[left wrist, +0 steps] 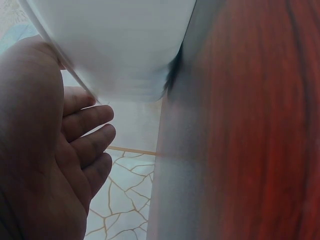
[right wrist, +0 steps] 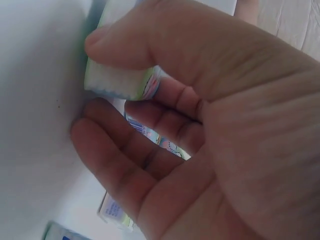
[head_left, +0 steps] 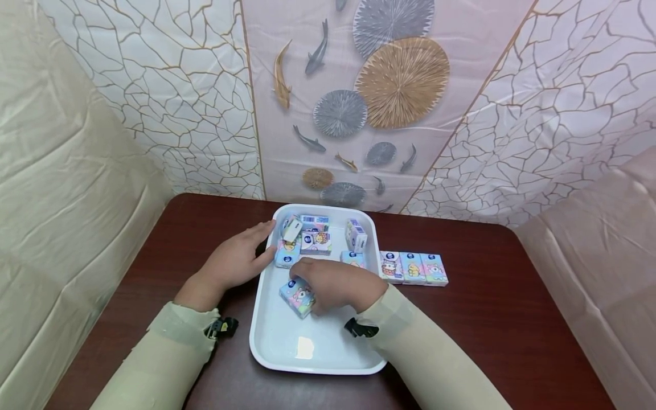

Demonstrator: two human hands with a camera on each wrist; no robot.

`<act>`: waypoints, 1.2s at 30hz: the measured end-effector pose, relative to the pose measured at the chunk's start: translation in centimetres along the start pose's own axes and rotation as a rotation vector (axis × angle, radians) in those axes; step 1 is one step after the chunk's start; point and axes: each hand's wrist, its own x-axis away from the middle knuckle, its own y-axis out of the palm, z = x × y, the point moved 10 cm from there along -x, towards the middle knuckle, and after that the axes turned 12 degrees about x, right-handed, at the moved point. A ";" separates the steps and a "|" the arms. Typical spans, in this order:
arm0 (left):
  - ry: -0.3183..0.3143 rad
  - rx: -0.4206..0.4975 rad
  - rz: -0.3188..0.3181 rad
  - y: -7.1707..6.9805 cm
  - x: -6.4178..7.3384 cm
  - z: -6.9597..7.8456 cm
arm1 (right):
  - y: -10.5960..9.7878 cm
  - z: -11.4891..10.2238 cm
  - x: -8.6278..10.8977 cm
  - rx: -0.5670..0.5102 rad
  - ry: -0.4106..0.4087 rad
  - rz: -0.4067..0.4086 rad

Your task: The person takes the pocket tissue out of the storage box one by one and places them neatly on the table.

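In the head view, a white tray [head_left: 318,367] stands on the table, holding several small printed tissue packs. My right hand [head_left: 340,282] pinches a blue-and-pink tissue pack [head_left: 297,297] that lies low near the tray's left side. From the right wrist, the thumb presses along the pale side of this pack [right wrist: 117,82], with curled fingers beyond it. At the tray's left rim rests my left hand [head_left: 233,262], its fingers loosely extended. The left wrist view has the left hand [left wrist: 45,130] against the outer edge of the tray [left wrist: 115,50], holding no pack.
Several packs [head_left: 316,243] cluster at the tray's far left, one lying tilted on top. On the right inside stand an upright pack [head_left: 356,235] and a flat pack [head_left: 352,258]. Three packs [head_left: 412,267] form a row on the dark table [head_left: 487,319], right of the tray.
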 end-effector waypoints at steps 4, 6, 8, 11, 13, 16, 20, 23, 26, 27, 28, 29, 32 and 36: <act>0.006 0.003 0.001 0.0 0.0 0.0 | 0.2 -0.2 0.0 -0.001 -0.013 -0.008; 0.012 0.004 0.004 0.0 0.0 0.1 | 0.4 -0.3 0.0 -0.011 -0.007 -0.013; 0.016 0.004 0.007 -0.1 0.0 0.1 | 0.5 -0.3 0.0 -0.014 0.001 -0.019; 0.020 -0.001 0.009 0.0 -0.1 0.0 | 0.6 -0.3 -0.1 -0.017 0.012 -0.025; 0.022 -0.003 0.011 0.0 -0.1 -0.1 | 0.7 -0.3 -0.1 -0.016 0.019 -0.028; 0.024 -0.001 0.013 0.0 -0.1 -0.1 | 0.6 -0.3 0.0 -0.015 0.023 -0.028; 0.022 0.002 0.013 0.0 -0.1 -0.1 | 0.4 -0.3 0.1 -0.002 0.008 -0.023; 0.019 -0.001 0.013 0.0 -0.1 -0.1 | 0.3 -0.2 0.2 0.003 0.006 -0.023; 0.016 -0.003 0.013 0.0 0.0 -0.1 | 0.1 0.0 0.3 0.004 0.012 -0.024; 0.016 -0.003 0.013 0.0 0.0 -0.1 | 0.0 0.0 0.3 0.004 0.012 -0.023; 0.015 -0.003 0.014 0.0 0.0 -0.1 | 0.0 0.1 0.3 0.004 0.010 -0.024; 0.014 -0.003 0.014 0.0 0.0 -0.1 | -0.1 0.1 0.3 0.005 0.010 -0.024; 0.012 -0.004 0.013 0.0 0.0 -0.2 | 0.0 0.2 0.3 0.005 0.008 -0.027; 0.013 -0.004 0.011 0.1 -0.2 -0.2 | 0.0 0.6 0.5 0.004 0.028 -0.027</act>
